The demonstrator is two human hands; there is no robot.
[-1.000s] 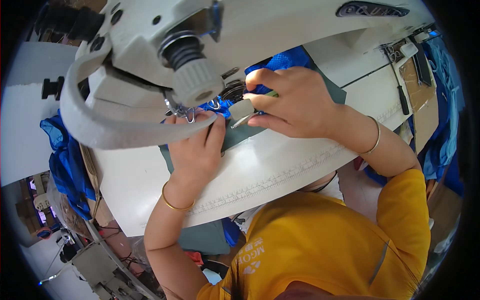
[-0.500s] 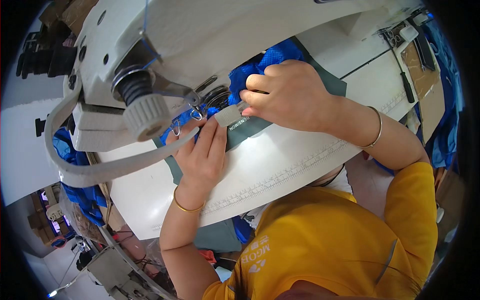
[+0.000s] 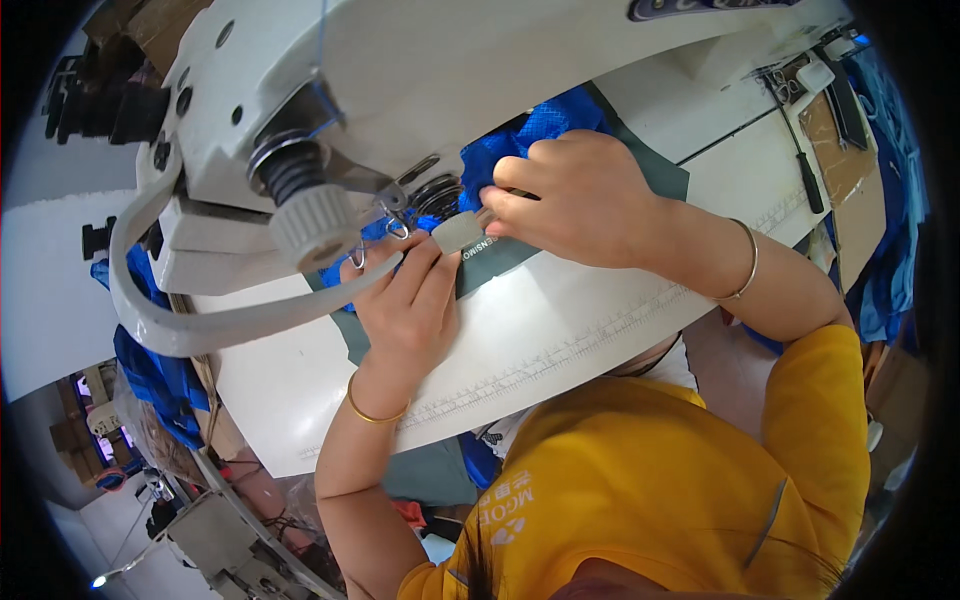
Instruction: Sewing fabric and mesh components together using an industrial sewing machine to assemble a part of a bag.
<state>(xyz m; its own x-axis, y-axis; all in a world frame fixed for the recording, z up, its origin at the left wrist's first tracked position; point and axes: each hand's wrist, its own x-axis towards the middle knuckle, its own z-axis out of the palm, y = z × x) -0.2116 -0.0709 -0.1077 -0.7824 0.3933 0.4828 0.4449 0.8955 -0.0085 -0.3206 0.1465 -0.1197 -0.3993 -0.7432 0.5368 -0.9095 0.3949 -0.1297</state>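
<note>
Below the white sewing machine [image 3: 440, 80], a piece of blue fabric [image 3: 565, 112] lies on a dark grey-green fabric [image 3: 655, 165]. My left hand [image 3: 408, 310] rests on the fabric near the machine's needle area, fingers stretched forward and flat; the curved white arm and the metal thread guides partly cover its fingertips. To the right, my right hand [image 3: 585, 205] is closed, its curled fingers pinching the blue fabric's near side. A pale ribbed knob [image 3: 458, 232] stands between the two hands. The needle itself is hidden.
A larger tension knob [image 3: 315, 228] and the curved white arm [image 3: 190, 330] jut out at left. The white table [image 3: 560, 310] has a ruler strip along its near edge. A black-handled screwdriver [image 3: 808, 182] lies far right, near small scissors [image 3: 785, 88]. Blue fabric hangs at both sides.
The whole view has shifted slightly, so the machine sits a little further right in it. My right hand is slightly lower against the fabric; my left hand stays almost in place.
</note>
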